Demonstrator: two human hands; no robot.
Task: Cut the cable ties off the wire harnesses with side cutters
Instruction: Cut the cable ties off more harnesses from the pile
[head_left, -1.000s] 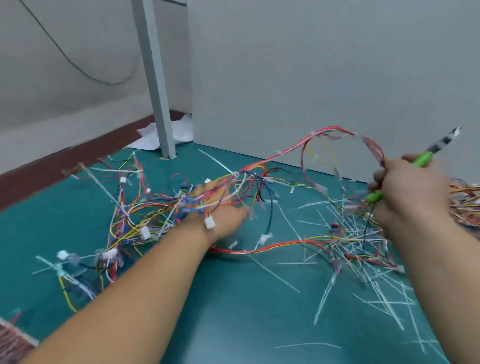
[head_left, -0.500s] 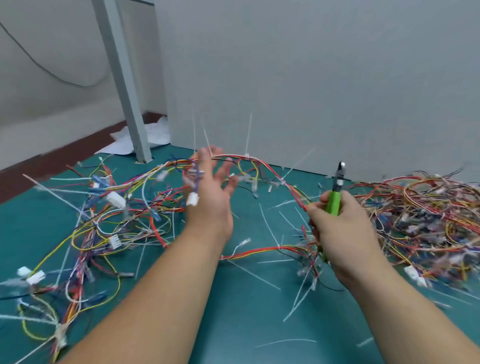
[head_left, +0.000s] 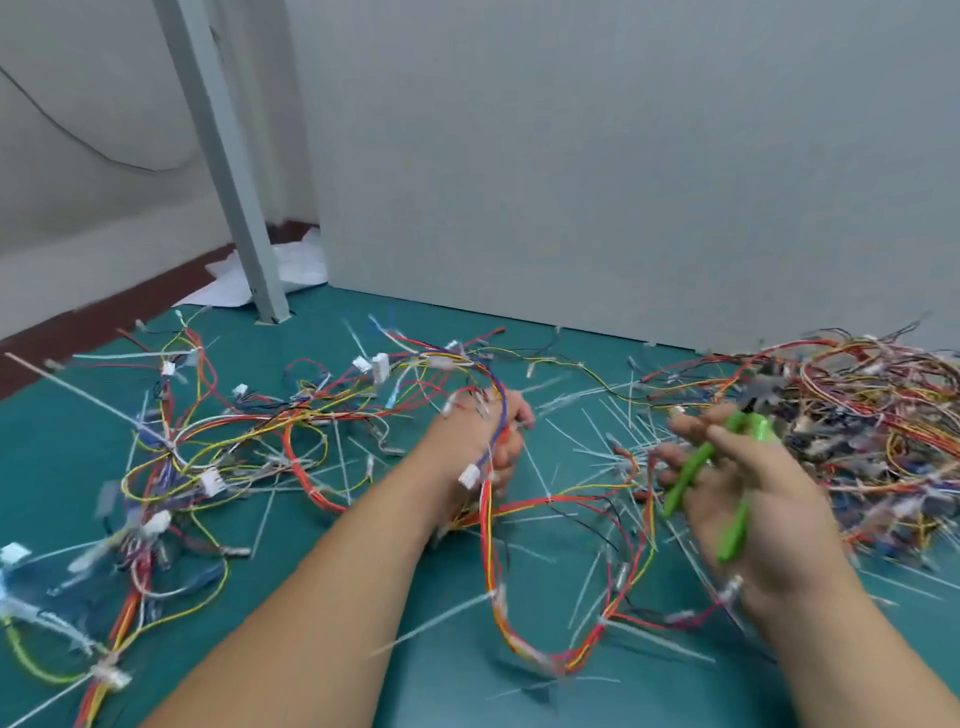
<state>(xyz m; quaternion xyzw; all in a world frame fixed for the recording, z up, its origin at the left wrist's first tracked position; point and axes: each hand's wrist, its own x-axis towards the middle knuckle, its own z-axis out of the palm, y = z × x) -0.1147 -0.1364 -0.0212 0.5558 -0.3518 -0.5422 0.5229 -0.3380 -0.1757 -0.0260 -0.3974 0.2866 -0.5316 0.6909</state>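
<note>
Head view: lining up. My L hand clutches red-yellow wire harness, R hand fingers curl round green-handled side cutters; next, blades onto white plastic cable tie.

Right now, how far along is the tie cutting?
Done: many cut ties litter the mat. In hand: left hand grips a harness, right hand holds the side cutters. Left: harnesses at left still carry white ties; the right pile is too blurred.

I have my left hand out mid-scene, fingers curled round a wire harness. My right hand, nearer and rightward, grips the side cutters. Both forearms are extended forward.
</note>
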